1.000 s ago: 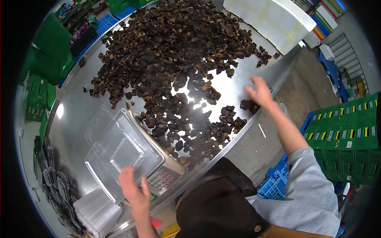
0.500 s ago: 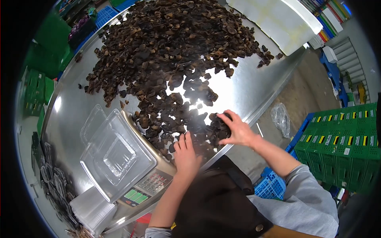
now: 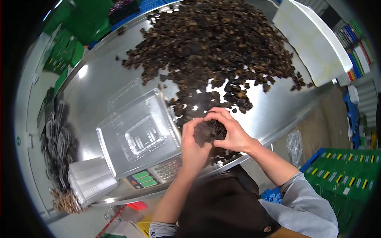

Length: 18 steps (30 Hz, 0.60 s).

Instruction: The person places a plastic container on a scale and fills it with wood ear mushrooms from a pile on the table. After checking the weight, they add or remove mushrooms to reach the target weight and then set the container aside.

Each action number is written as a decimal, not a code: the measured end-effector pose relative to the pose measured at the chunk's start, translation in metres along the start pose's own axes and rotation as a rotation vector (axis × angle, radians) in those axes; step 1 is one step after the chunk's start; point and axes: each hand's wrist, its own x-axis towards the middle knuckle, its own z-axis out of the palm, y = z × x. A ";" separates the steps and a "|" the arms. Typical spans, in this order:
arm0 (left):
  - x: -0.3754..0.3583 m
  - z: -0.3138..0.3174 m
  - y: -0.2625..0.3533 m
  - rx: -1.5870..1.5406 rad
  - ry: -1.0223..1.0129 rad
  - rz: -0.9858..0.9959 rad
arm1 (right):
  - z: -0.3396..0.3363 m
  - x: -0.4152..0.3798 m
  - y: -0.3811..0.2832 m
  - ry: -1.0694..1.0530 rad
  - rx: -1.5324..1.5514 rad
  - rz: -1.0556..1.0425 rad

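My left hand (image 3: 193,147) and my right hand (image 3: 235,134) curve toward each other near the table's front edge. Between them they gather a clump of dark brown wood ear mushrooms (image 3: 215,130), fingers bent around it from both sides. Beyond my hands spreads a large heap of the same mushrooms (image 3: 222,39). To the left of my left hand is a scale (image 3: 167,171) with green displays and a keypad. On it rests a clear plastic tray (image 3: 139,137) with nothing inside.
A steel table (image 3: 95,95) carries everything. Stacked clear containers (image 3: 90,180) stand at its left front corner. At the back right is a white foam box (image 3: 313,43). Green crates (image 3: 345,174) and a plastic bag (image 3: 294,146) are on the floor to the right.
My hands have come closer together, cupping mushrooms that were spread near the front edge. The camera view has shifted, so the table and scale appear farther right.
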 end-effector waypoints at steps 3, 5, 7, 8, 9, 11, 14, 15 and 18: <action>0.001 -0.058 0.026 -0.026 0.145 0.051 | 0.027 0.043 -0.043 -0.028 0.045 -0.242; 0.003 -0.099 0.027 0.013 0.272 0.123 | 0.061 0.076 -0.060 -0.058 0.088 -0.360; 0.003 -0.135 0.019 -0.101 0.356 0.090 | 0.097 0.104 -0.076 -0.112 0.089 -0.389; 0.003 -0.150 0.011 -0.041 0.387 0.078 | 0.109 0.113 -0.084 -0.183 0.092 -0.362; 0.003 -0.163 -0.003 -0.035 0.395 0.085 | 0.121 0.121 -0.084 -0.204 0.019 -0.377; 0.000 -0.182 -0.038 0.284 0.319 0.004 | 0.142 0.133 -0.065 -0.216 -0.224 -0.507; -0.009 -0.180 -0.043 0.588 0.139 -0.086 | 0.144 0.133 -0.062 -0.429 -0.489 -0.394; -0.012 -0.177 -0.035 0.597 0.122 -0.090 | 0.140 0.132 -0.062 -0.440 -0.498 -0.397; -0.024 -0.166 -0.027 0.733 0.148 -0.075 | 0.119 0.124 -0.081 -0.509 -0.475 -0.319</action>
